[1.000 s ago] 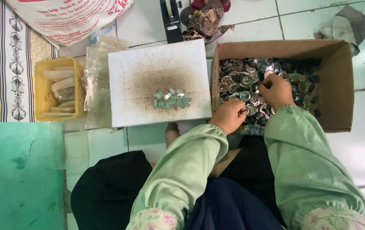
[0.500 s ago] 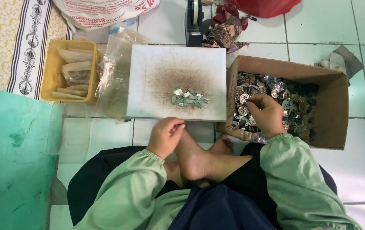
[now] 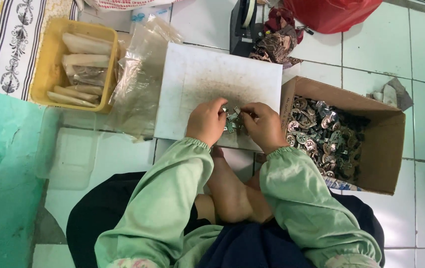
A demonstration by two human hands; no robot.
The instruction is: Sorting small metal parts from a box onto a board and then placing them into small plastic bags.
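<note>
On the white board (image 3: 207, 79) laid flat on the tiled floor (image 3: 366, 54), both hands meet over a small heap of metal pieces (image 3: 232, 121): the left hand (image 3: 206, 121) and the right hand (image 3: 263, 125) have their fingertips drawn together, pinching at the pieces, though which piece each holds is too small to tell. To my eye the work would go best with the heap kept tight in the middle of the board, one piece lifted at a time, wrists low so nothing skids off the edge. Counting round: one board, one cardboard box (image 3: 386, 149) just right of it, full of like metal parts beyond counting; one yellow tray (image 3: 44, 74) to the left with about six pale packets; some clear plastic bags (image 3: 138, 84) between tray and board.
</note>
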